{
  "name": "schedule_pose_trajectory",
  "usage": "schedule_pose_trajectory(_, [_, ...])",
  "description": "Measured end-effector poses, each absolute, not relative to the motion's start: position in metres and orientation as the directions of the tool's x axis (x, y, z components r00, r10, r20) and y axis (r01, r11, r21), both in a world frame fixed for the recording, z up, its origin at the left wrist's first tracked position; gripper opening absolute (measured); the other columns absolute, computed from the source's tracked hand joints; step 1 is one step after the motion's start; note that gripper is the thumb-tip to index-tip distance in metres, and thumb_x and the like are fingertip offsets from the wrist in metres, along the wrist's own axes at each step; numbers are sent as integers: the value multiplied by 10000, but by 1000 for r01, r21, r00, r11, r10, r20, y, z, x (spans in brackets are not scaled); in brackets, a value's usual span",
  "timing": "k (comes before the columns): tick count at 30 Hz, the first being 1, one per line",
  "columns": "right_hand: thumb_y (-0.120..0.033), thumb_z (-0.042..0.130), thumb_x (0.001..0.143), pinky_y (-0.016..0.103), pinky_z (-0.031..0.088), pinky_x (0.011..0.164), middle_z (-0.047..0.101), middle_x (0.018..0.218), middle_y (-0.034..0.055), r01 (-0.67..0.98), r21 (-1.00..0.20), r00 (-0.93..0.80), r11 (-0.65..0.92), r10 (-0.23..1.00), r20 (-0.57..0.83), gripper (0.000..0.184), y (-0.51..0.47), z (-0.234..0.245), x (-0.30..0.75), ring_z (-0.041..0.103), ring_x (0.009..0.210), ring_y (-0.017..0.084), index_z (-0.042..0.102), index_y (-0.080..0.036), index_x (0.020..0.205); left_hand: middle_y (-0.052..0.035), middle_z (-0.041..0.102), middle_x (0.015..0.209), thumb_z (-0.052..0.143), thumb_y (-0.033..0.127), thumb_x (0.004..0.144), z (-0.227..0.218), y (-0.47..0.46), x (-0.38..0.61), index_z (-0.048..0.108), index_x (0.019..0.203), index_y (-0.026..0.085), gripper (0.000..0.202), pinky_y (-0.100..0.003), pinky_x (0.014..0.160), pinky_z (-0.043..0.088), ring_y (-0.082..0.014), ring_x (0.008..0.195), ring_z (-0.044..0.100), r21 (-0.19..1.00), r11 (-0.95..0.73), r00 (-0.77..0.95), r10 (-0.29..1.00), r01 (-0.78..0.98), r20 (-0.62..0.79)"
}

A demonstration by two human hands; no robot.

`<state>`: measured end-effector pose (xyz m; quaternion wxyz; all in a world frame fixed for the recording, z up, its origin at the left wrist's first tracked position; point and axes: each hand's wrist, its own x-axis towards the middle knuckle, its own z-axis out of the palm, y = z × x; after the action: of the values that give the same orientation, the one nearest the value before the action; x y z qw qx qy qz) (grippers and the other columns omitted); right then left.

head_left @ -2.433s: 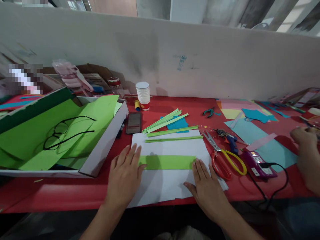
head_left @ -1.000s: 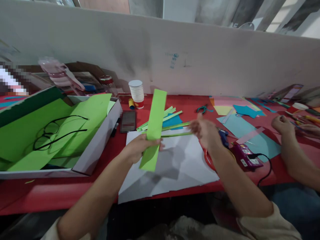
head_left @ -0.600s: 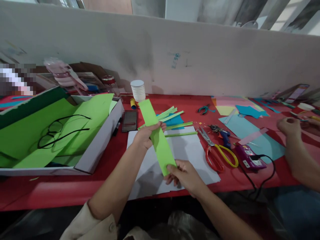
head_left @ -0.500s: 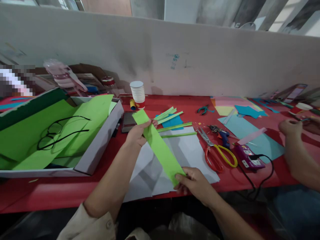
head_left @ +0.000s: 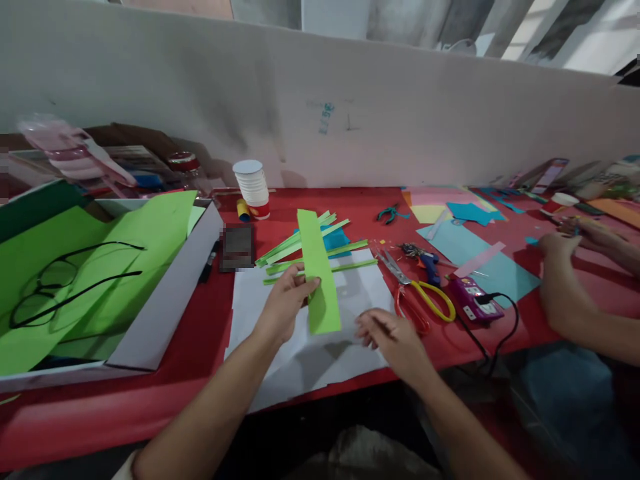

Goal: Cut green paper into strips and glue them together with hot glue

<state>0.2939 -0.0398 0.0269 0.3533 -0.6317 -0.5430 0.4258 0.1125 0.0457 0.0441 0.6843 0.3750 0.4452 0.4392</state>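
Observation:
A wide strip of lime-green paper (head_left: 323,300) is pinched near its middle by my left hand (head_left: 287,300), which holds it upright above white sheets (head_left: 290,360). To the right of the strip, my right hand (head_left: 393,340) is apart from it, empty, its fingers loosely bent. Behind the strip lie several narrow green paper strips (head_left: 283,251), some overlapping a blue paper piece (head_left: 337,241). Scissors (head_left: 425,300) with one red and one yellow handle lie just beyond my right hand, blades toward the wall.
At left, a white box (head_left: 170,303) holds green sheets and eyeglasses (head_left: 55,287). Stacked paper cups (head_left: 253,190) stand near the wall. A blue glue gun (head_left: 430,267), purple power strip (head_left: 475,300), its cable and pliers (head_left: 390,213) lie rightward. Another person's hands (head_left: 563,243) work at far right.
My right hand has let go of the green strip's lower end. My left hand has turned the strip more upright. The view has shifted rightward.

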Motion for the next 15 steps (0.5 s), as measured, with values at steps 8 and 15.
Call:
schedule_pose_trajectory(8, [-297,491,802,477,440,945,634,1133,164,986,-168,24,5,985,172,402,-31,5,416,569,1094,320,596,-153,1162,13,706,771,742,309,611,29,96,88,588,1078,214,501,-214,592,441,-127,641,620,932,173,158,979,-319,-128])
schedule_pose_trajectory(15, [-366,561,733,467,529,765,671,1057,156,983,-183,81,-36,965,249,405,-25,-9,432,658,916,353,633,-283,1122,9,691,729,707,345,627,24,100,83,582,1140,183,552,-219,527,453,-133,576,616,954,149,79,988,-260,-133])
